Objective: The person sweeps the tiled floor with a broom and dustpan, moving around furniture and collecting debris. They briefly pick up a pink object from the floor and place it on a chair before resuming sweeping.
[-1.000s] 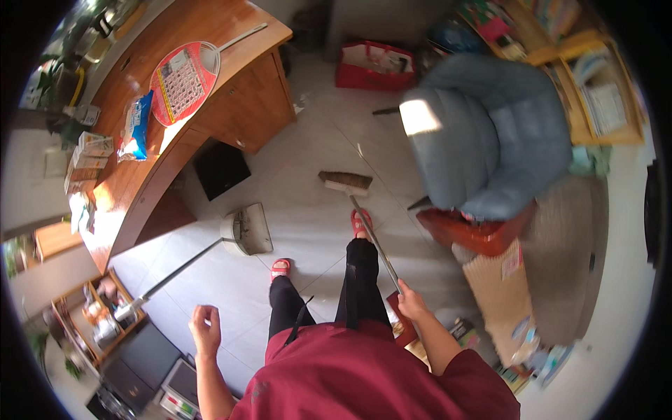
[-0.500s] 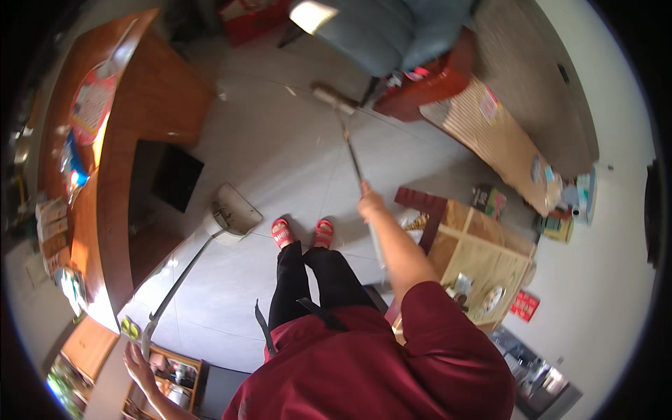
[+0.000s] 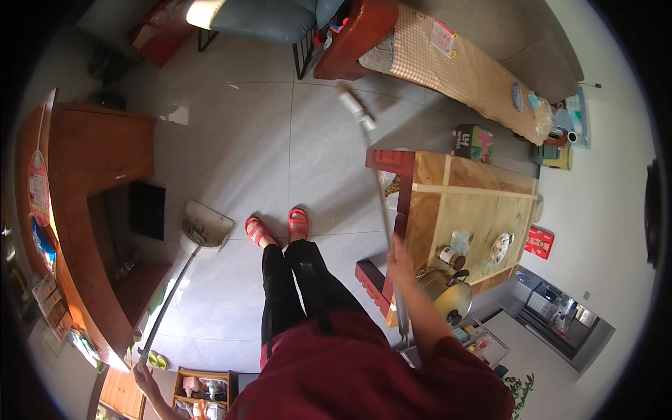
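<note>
My right hand (image 3: 400, 264) is wrapped round the long handle of a broom (image 3: 358, 110). The broom's pale head lies on the grey floor tiles ahead of me, with its dark end toward the armchair. Down at the lower left, my left hand (image 3: 145, 381) grips the top of a dustpan's long dark handle. The white dustpan (image 3: 215, 222) rests on the floor left of my feet, with grey dust and debris inside. Part of the broom handle passes in front of the wooden table's dark red legs.
A wooden table (image 3: 483, 210) with a jar, a plate and a lidded pot (image 3: 451, 299) stands close on my right. A brown desk (image 3: 115, 150) lines the left. Ahead are a blue-grey armchair (image 3: 262, 31) and a sofa (image 3: 483, 42). Green slippers (image 3: 157, 360) lie behind the dustpan.
The broom and my right hand have swung right and closer to the table. My view has turned, so the furniture sits further left. My left hand's fingers have closed on the dustpan handle.
</note>
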### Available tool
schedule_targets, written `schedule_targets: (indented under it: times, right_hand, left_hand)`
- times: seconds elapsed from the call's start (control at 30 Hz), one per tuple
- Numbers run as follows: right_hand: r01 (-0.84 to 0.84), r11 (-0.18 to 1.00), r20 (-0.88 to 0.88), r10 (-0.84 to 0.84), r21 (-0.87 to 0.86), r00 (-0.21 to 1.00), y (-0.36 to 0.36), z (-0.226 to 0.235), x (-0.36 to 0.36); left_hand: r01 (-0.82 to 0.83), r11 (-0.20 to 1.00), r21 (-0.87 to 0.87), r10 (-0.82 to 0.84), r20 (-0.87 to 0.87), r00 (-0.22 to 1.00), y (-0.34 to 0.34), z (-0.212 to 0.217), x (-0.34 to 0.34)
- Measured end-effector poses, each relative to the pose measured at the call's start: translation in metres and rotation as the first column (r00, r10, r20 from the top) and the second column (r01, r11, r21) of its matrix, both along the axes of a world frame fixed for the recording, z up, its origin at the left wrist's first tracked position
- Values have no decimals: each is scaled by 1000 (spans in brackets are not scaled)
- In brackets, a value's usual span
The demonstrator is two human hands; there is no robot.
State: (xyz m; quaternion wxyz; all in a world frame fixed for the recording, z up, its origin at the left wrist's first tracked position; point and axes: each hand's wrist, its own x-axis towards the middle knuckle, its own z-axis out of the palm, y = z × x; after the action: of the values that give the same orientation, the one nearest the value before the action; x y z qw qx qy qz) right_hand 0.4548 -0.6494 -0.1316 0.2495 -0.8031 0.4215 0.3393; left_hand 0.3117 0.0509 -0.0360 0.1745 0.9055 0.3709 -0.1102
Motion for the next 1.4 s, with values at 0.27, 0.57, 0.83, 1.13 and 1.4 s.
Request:
schedule_targets:
  times: [0.27,0.57,0.83,1.13,1.4]
  right_hand:
    - [219,970,90,-229,107,969,-102,-170,113]
    - [-149,976,-52,159,159,986,13,-18,-29]
    - [-357,905,54,379,-232,924,-57,-54,33]
    - [-430,899,113,438,-87,892,-73,-69,40]
    - [-148,989,-57,147,-28,988,-47,-62,82]
  left_hand:
    - [-127,992,-11,124,-131,984,34,-12,-4]
    - [-94,995,20,96,-132,987,19,-12,11]
    - [-19,996,91,31,-133,991,20,-13,3]
    - [-41,995,90,49,-92,995,21,-18,-1]
    - [-35,994,103,44,-86,995,4,-11,14]
